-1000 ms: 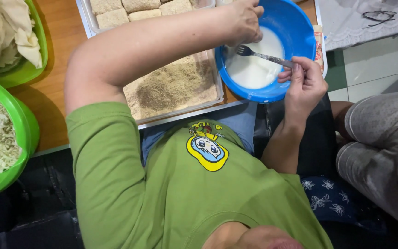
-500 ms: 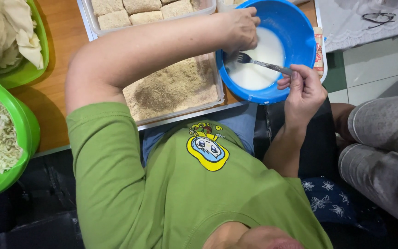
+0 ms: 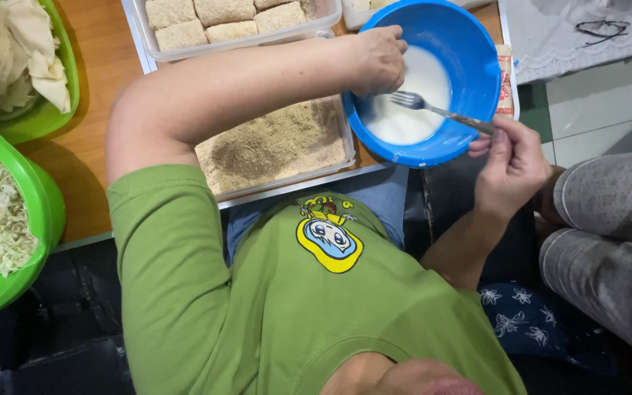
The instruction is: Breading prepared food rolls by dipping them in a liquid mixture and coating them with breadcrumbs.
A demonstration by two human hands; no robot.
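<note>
Left hand: the left hand (image 3: 376,60) is curled over the near rim of the blue bowl (image 3: 477,44), fingers closed on the edge.
Right hand: the right hand (image 3: 512,162) pinches the handle end of a fork (image 3: 440,111) between thumb and fingertips, otherwise loosely closed.
Fork: it slants from the right hand down into the bowl, with the tines in the white batter (image 3: 404,121) just below the left hand.
Bowl: it sits on the table (image 3: 96,132), between the two hands.
Beside the left forearm: a tray of breadcrumbs (image 3: 272,143) lies under it, and a clear container of breaded pieces (image 3: 213,22) lies beyond.
Doing it well: the stirring likely goes best with the rim held firm and the tines kept low in the batter, so that nothing slops over the edge.
</note>
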